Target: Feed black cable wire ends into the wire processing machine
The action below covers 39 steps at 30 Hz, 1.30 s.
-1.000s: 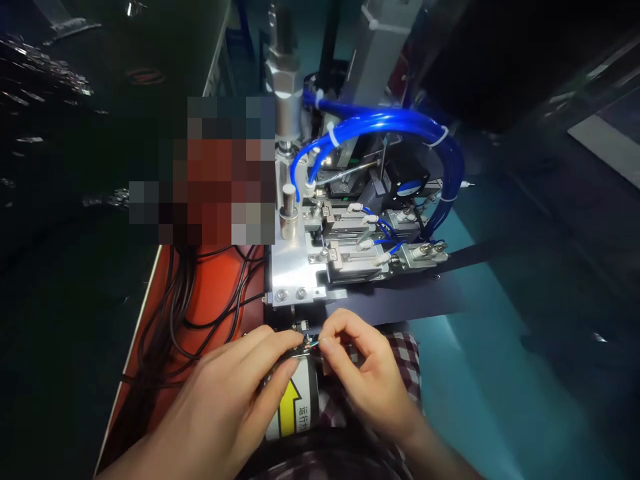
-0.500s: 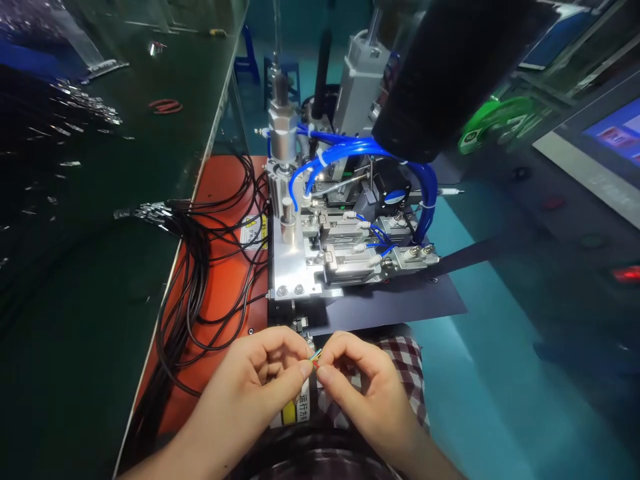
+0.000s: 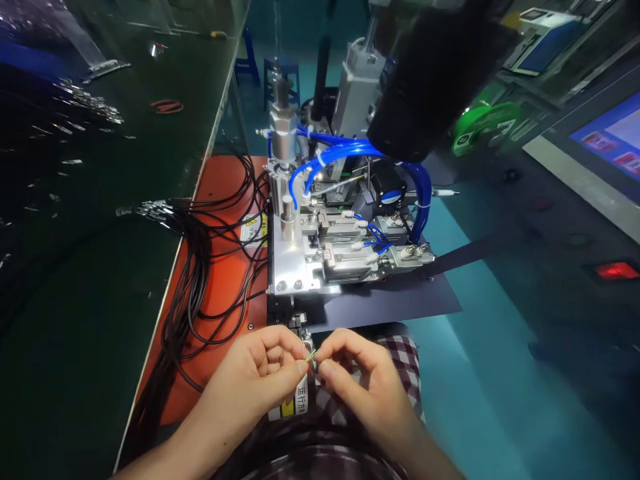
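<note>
Thin coloured wires, with yellow, green and red showing, lie between my two hands at the bottom middle. My left hand pinches them between thumb and forefinger. My right hand is closed at the fingertips on the right side of the same wires. Just beyond both hands stands a metal machine with blue air tubes. A label with black characters shows below the wires. The covered ends of the wires are hidden by my fingers.
Bundled black cables run over the orange surface and the edge of the dark green table at left. A black cylinder hangs at upper right. Beyond it are a green reel and a control panel with a screen.
Both hands stay nearly in place, with the wires slightly shifted and turned between the fingertips. The view has moved a little, so the screen and red light show further left.
</note>
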Each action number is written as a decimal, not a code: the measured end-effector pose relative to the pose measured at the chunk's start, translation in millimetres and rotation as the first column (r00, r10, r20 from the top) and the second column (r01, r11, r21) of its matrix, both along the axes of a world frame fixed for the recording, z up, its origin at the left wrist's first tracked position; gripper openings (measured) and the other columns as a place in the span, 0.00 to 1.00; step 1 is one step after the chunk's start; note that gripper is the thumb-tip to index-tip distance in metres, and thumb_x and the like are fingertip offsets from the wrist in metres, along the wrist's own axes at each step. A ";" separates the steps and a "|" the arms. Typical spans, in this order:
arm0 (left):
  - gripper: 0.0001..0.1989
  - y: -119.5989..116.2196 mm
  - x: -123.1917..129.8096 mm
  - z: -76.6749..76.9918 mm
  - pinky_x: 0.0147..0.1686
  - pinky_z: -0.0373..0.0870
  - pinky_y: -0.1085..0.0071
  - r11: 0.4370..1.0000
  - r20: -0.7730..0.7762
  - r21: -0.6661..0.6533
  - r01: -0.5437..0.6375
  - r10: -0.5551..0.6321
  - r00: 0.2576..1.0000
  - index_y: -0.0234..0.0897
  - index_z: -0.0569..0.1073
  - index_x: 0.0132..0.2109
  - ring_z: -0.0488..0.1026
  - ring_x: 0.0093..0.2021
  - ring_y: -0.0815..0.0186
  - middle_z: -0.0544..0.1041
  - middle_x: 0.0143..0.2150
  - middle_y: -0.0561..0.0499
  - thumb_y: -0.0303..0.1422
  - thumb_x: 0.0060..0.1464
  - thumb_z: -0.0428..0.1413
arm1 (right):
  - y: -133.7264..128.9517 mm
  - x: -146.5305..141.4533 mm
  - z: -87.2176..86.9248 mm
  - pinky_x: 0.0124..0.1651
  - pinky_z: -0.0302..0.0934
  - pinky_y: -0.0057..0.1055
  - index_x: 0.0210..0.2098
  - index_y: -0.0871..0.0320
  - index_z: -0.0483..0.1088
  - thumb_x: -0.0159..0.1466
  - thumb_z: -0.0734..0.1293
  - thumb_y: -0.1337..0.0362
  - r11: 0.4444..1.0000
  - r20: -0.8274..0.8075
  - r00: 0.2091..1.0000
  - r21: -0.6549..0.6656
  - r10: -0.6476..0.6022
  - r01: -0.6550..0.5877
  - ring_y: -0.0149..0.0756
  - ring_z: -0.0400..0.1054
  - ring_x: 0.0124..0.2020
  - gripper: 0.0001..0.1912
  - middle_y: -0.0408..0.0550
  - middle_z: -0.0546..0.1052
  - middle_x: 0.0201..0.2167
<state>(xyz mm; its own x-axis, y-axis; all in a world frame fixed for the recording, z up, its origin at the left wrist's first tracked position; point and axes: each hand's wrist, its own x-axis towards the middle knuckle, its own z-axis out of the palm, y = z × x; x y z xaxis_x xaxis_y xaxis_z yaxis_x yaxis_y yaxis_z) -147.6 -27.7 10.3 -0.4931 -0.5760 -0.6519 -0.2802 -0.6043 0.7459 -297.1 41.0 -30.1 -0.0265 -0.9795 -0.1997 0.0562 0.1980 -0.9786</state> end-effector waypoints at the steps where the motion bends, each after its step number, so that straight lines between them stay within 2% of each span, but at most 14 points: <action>1: 0.15 -0.4 -0.1 0.6 0.18 0.44 0.82 1.000 0.004 0.008 0.001 -0.001 1.000 0.28 0.64 0.34 0.49 0.18 0.80 0.57 0.19 0.59 0.37 0.47 0.58 | -0.4 -2.2 0.3 0.35 0.58 0.24 0.33 0.62 0.69 0.61 0.64 0.63 1.000 0.005 1.000 0.005 -0.010 0.010 0.27 0.62 0.30 0.07 0.45 0.69 0.29; 11: 0.11 1.1 3.2 -5.2 0.18 0.45 0.82 0.998 -0.013 0.004 0.058 -0.058 0.998 0.29 0.65 0.35 0.49 0.19 0.80 0.57 0.21 0.58 0.33 0.48 0.57 | -3.8 2.9 -5.8 0.28 0.52 0.22 0.30 0.64 0.66 0.61 0.65 0.61 0.997 0.253 0.967 0.081 -0.021 0.000 0.24 0.57 0.24 0.10 0.43 0.64 0.23; 15: 0.12 0.5 4.6 -2.5 0.17 0.45 0.82 0.994 -0.005 0.046 0.104 -0.104 0.995 0.29 0.65 0.35 0.50 0.17 0.80 0.58 0.20 0.58 0.33 0.48 0.58 | -4.5 1.3 -12.7 0.25 0.47 0.23 0.30 0.65 0.64 0.61 0.65 0.59 0.995 0.366 0.930 0.065 0.044 -0.073 0.23 0.53 0.22 0.13 0.42 0.61 0.21; 17: 0.13 -0.5 4.9 -0.6 0.16 0.46 0.83 0.987 0.017 0.088 0.138 -0.140 0.990 0.30 0.64 0.34 0.51 0.16 0.80 0.58 0.18 0.59 0.34 0.47 0.58 | -6.4 -1.3 -16.5 0.26 0.45 0.24 0.30 0.65 0.64 0.61 0.65 0.59 0.992 0.380 0.919 0.026 0.106 -0.125 0.23 0.51 0.23 0.13 0.43 0.61 0.22; 20: 0.13 -0.7 5.6 -0.7 0.16 0.48 0.82 0.976 0.028 0.126 0.177 -0.182 0.983 0.30 0.64 0.33 0.50 0.15 0.80 0.58 0.17 0.59 0.34 0.46 0.58 | -11.8 -6.8 -19.8 0.30 0.48 0.27 0.31 0.65 0.64 0.63 0.63 0.60 0.972 0.319 0.919 -0.109 0.231 -0.207 0.26 0.53 0.27 0.12 0.46 0.62 0.26; 22: 0.13 0.8 6.4 -2.5 0.16 0.48 0.82 0.978 0.023 0.107 0.181 -0.184 0.983 0.30 0.64 0.32 0.50 0.15 0.81 0.59 0.17 0.59 0.34 0.46 0.58 | -15.7 -10.4 -20.0 0.32 0.49 0.28 0.31 0.64 0.63 0.63 0.62 0.62 0.948 0.270 0.914 -0.190 0.302 -0.257 0.28 0.54 0.29 0.10 0.47 0.63 0.28; 24: 0.12 3.0 7.1 -4.5 0.17 0.49 0.83 0.984 0.034 0.066 0.163 -0.165 0.986 0.30 0.64 0.32 0.51 0.16 0.81 0.60 0.18 0.59 0.34 0.47 0.57 | -18.1 -13.1 -19.0 0.33 0.50 0.28 0.31 0.64 0.63 0.63 0.62 0.63 0.936 0.223 0.920 -0.223 0.321 -0.272 0.28 0.55 0.30 0.09 0.47 0.63 0.28; 30: 0.10 5.2 5.4 -6.2 0.18 0.49 0.83 0.997 0.022 -0.030 0.075 -0.075 0.997 0.29 0.65 0.31 0.51 0.17 0.81 0.58 0.18 0.59 0.32 0.48 0.57 | -10.2 -12.8 -13.8 0.29 0.52 0.24 0.33 0.64 0.66 0.65 0.61 0.62 0.990 0.210 0.970 -0.090 0.122 -0.105 0.24 0.56 0.26 0.10 0.45 0.65 0.26; 34: 0.12 4.2 4.4 -4.9 0.17 0.49 0.84 0.997 0.013 -0.041 0.065 -0.065 0.998 0.29 0.65 0.31 0.53 0.17 0.80 0.60 0.18 0.58 0.34 0.47 0.58 | -3.0 -5.3 -8.7 0.34 0.56 0.23 0.33 0.63 0.67 0.61 0.65 0.64 0.996 0.102 0.994 -0.072 0.050 -0.043 0.25 0.60 0.29 0.07 0.45 0.67 0.28; 39: 0.13 4.4 6.5 -7.2 0.18 0.50 0.84 0.997 -0.008 -0.051 0.052 -0.053 0.999 0.28 0.65 0.32 0.53 0.18 0.80 0.60 0.19 0.57 0.35 0.50 0.57 | -3.3 6.6 -5.1 0.31 0.56 0.22 0.29 0.65 0.66 0.58 0.66 0.65 0.999 0.116 0.993 -0.017 -0.029 0.031 0.24 0.58 0.27 0.07 0.44 0.66 0.24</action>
<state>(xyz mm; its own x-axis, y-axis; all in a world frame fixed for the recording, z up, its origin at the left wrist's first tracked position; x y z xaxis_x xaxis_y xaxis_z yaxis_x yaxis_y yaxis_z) -141.1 -23.3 3.1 -0.5292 -0.5814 -0.6180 -0.3038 -0.5503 0.7778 -290.5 37.7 -35.2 -0.0335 -0.9821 -0.1851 0.1752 0.1766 -0.9686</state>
